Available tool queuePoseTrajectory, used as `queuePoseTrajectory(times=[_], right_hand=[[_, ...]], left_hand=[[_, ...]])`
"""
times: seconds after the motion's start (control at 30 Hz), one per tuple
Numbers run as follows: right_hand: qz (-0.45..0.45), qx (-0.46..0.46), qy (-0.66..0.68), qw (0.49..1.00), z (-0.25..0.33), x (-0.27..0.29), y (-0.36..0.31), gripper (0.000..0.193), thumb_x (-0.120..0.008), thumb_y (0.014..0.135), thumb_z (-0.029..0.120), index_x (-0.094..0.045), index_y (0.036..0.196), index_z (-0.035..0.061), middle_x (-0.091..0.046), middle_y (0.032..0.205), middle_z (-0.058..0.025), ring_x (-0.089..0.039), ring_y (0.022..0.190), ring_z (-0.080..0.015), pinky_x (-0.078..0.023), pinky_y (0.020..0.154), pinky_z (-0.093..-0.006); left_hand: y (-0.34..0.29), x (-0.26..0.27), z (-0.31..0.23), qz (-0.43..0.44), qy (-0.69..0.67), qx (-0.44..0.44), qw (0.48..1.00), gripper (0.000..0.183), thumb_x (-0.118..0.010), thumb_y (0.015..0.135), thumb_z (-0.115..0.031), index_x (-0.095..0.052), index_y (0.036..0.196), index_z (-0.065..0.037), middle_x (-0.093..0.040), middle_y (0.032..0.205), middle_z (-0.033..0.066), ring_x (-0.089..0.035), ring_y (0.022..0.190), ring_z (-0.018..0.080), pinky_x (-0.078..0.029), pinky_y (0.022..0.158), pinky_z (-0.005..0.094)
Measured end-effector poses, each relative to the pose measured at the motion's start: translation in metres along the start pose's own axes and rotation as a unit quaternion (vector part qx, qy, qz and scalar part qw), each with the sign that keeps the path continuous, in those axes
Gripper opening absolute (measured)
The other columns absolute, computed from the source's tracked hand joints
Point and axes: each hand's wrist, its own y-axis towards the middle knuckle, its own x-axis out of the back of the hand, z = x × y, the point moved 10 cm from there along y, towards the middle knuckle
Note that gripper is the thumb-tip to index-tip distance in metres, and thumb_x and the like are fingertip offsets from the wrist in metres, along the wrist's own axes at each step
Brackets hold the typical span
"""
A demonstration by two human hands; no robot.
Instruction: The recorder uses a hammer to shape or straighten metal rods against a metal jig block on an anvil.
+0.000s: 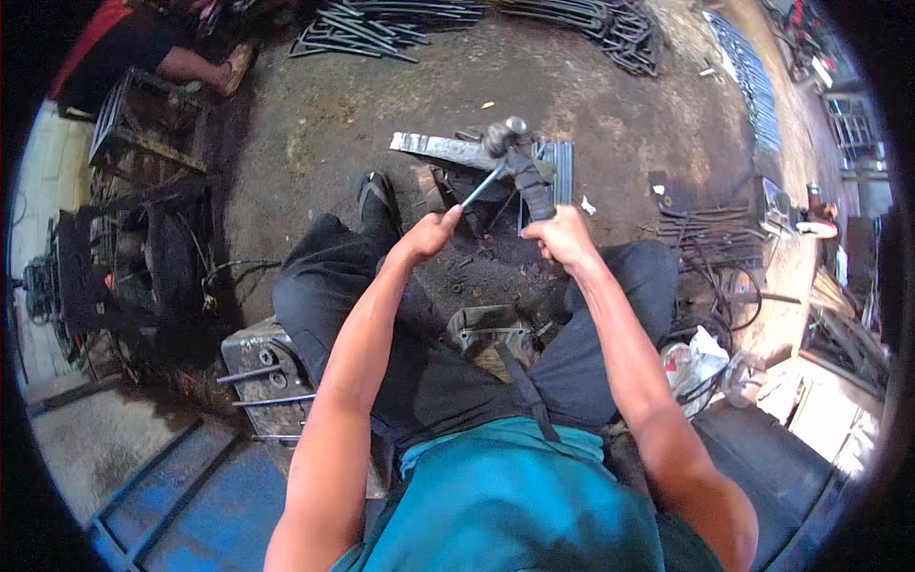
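Note:
My left hand (429, 236) is closed around the near end of a thin metal rod (482, 188), which slants up and to the right. In my right hand (564, 234) is a hammer (534, 186) with a dark wrapped handle, its rounded steel head raised around the rod's far end. Whether head and rod touch, I cannot tell. Beneath them lies a flat metal block (434, 146) with a bright left end, on a dark support between my feet. Just right of the hammer, a bundle of straight rods (564, 170) lies side by side.
Piles of metal rods (357, 30) and bent bars (610, 33) lie on the far floor. More rods (710, 234) rest at right, near a white plastic bag (701, 362). A metal frame (143, 143) stands at left, by another person's leg (202, 69). A metal box (259, 362) sits beside my left knee.

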Motion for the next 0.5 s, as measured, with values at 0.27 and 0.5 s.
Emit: queuePoseTrajectory(times=[0.27, 0.5], right_hand=[[-0.09, 0.219, 0.051, 0.97, 0.17, 0.066, -0.067, 0.017, -0.075, 0.072, 0.012, -0.061, 0.067, 0.0048, -0.055, 0.054, -0.0003, -0.049, 0.042, -0.008, -0.036, 0.039, -0.0254], [-0.108, 0.356, 0.147, 0.916, 0.147, 0.065, -0.069, 0.016, -0.071, 0.079, 0.008, -0.057, 0.07, 0.0077, -0.057, 0.059, -0.0002, -0.049, 0.046, -0.0091, -0.037, 0.042, -0.0279]], left_hand=[[-0.008, -0.002, -0.011, 0.031, -0.057, 0.046, 0.997, 0.064, -0.038, 0.099, -0.061, -0.042, 0.058, -0.012, -0.037, 0.057, -0.0042, -0.034, 0.055, 0.01, -0.028, 0.052, 0.0309], [0.0, 0.008, -0.01, -0.01, 0.034, 0.022, 0.999, 0.075, -0.035, 0.099, -0.062, -0.054, 0.071, 0.004, -0.049, 0.063, 0.0048, -0.044, 0.061, 0.0191, -0.039, 0.062, 0.0391]])
